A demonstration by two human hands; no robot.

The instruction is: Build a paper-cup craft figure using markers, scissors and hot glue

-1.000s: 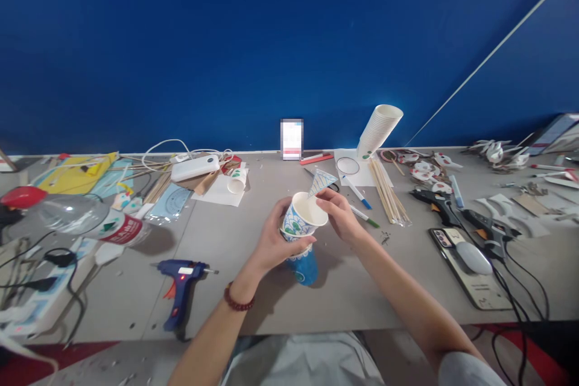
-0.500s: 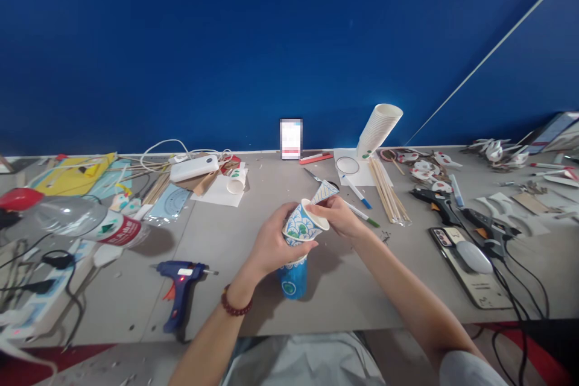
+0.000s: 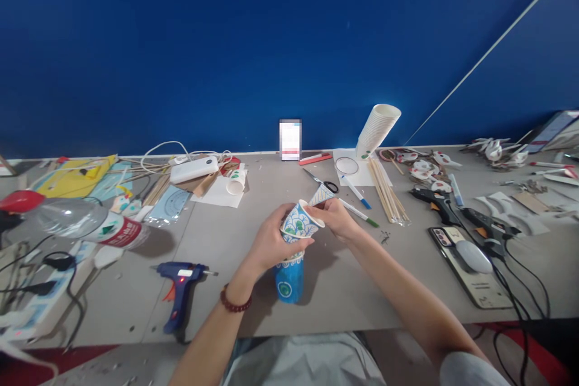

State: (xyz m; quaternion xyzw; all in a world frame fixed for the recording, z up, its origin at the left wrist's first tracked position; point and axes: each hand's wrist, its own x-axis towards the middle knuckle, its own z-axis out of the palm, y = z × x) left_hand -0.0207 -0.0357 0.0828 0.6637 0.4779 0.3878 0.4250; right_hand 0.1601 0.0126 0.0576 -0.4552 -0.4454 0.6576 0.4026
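Note:
My left hand is wrapped round a paper cup drawn with blue scale-like lines and green spots. This cup tilts to the right above a blue-painted paper cup; my fingers partly hide where they meet. In my right hand, a small pointed patterned paper piece is pinched close to the upper cup's rim. The right fingertips are at that rim, and whether they also grip it is hard to see. Behind the right hand lie scissors with black handles.
A blue glue gun lies left of the cups, beyond it a plastic bottle. Leaning cups stand at the back, near wooden sticks and markers. To the right are a phone, a mouse and cables.
Both cups have shifted slightly left, the blue one also a little toward me. The paper piece is slightly lower, and more of the scissors' handles shows. Both hands keep their hold.

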